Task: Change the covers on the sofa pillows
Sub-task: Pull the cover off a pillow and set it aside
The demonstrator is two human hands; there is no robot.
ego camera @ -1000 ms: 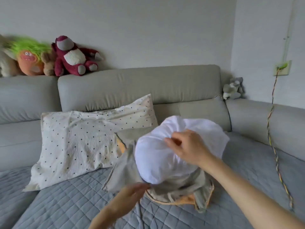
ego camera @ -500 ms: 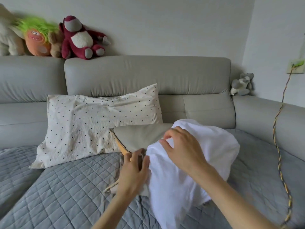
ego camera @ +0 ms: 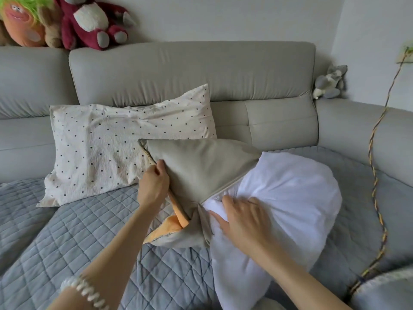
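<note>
Two hands work at one pillow on the sofa (ego camera: pixel 192 70). The left hand (ego camera: pixel 153 186) pinches the upper edge of the beige cover (ego camera: pixel 201 166), fingers (ego camera: pixel 161 168) curled over the seam and thumb behind it. The right hand (ego camera: pixel 240 218) lies on the white insert (ego camera: pixel 288 198) just at the cover's mouth, its fingers spread and pressing into the fabric, not closed around anything. The insert sticks out of the cover to the right and bulges over the grey quilted seat pad (ego camera: pixel 67 238); only its left end is inside. The cover's orange lining (ego camera: pixel 169 224) shows at the lower left corner. Behind and to the left, a dotted pillow (ego camera: pixel 107 148) leans on the backrest, touching the cover's far corner. Plush toys (ego camera: pixel 85 21) sit on top of the backrest at the left, a small grey toy (ego camera: pixel 330 82) at the corner, and a braided cord (ego camera: pixel 377 180) hangs down the right side.
</note>
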